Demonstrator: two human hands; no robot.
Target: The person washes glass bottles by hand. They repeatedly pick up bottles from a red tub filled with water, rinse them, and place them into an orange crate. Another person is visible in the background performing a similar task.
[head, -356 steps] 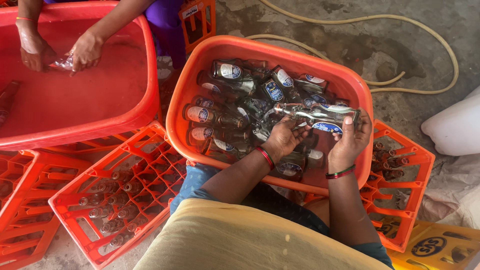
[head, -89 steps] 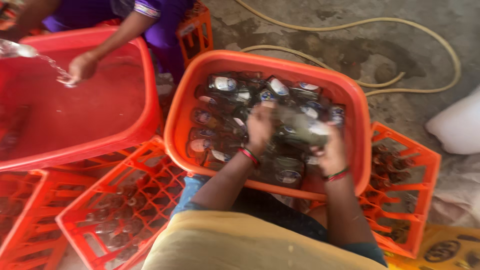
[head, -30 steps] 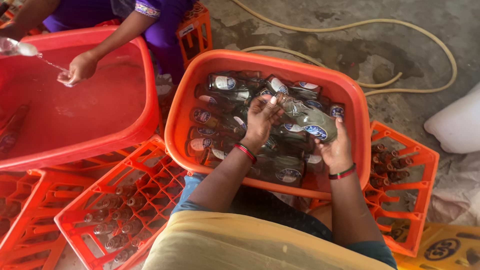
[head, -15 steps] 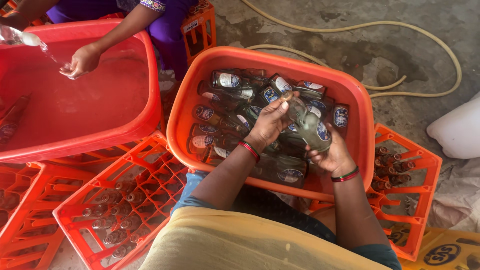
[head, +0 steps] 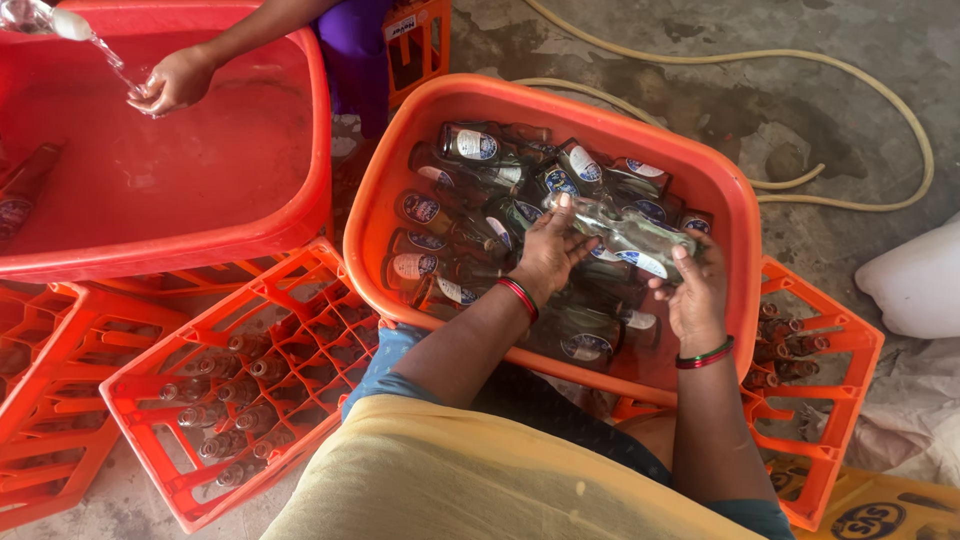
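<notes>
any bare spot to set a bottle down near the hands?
Orange tub is packed with bottles under both hands. Freer: the red tub at left, mostly open water below a co-worker's hand; bare concrete floor inside the hose loop.

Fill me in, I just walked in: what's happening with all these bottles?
A person holds a clear bottle with both hands, left hand and right hand, over an orange tub full of bottles in water. Crates with more bottles stand around it. Across, another person's hand is under water pouring from a tilted bottle into a red tub.
</notes>
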